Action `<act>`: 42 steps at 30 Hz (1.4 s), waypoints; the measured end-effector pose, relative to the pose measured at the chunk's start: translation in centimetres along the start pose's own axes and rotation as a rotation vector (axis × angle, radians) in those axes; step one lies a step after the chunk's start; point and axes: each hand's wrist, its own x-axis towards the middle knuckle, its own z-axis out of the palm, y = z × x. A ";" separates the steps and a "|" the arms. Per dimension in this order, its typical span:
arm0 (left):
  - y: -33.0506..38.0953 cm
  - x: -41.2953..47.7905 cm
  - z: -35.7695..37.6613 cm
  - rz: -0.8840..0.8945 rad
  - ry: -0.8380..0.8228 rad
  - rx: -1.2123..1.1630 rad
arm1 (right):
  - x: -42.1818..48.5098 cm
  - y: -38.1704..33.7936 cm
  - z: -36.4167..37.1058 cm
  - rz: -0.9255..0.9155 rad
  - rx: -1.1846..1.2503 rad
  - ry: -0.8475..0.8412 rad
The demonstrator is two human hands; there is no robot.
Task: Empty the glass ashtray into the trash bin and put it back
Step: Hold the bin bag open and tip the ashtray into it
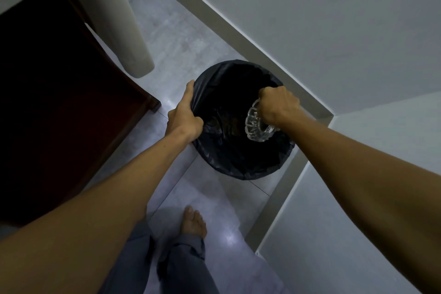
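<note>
- Ashtray (259, 124) tipped on edge over bin (238, 164), clamped in right hand (279, 105).
- Left hand (183, 114) closed on liner rim, steadying.
- Contents possibly already out; bin too dark to tell.
- Risk: smooth glass slipping into bin, or ash spilling onto floor (191, 43).

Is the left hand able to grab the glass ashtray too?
Probably yes: the left hand grips the bin liner rim, with only open bin between it and the ashtray.
</note>
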 end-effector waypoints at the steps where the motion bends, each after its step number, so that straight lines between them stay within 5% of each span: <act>1: -0.1 0.0 0.0 -0.004 0.003 -0.004 | -0.1 -0.2 0.0 -0.012 -0.010 0.007; 7: -0.1 -0.4 0.3 0.005 -0.011 -0.004 | -0.8 -3.1 0.1 -0.079 -0.405 -0.115; 15: -0.7 -0.5 0.6 0.030 -0.046 0.032 | 1.4 -4.3 -0.7 -0.007 -0.599 -0.248; 28: -1.3 -0.2 -0.5 0.024 -0.036 0.032 | 1.7 -5.7 -0.2 0.109 -0.589 -0.296; 36: -1.3 0.2 -0.4 -0.008 -0.064 -0.010 | 1.9 -4.5 0.4 0.001 -0.636 -0.251; 42: -1.9 0.6 -0.2 -0.078 -0.046 -0.027 | 1.8 -2.9 1.1 -0.044 -0.391 -0.129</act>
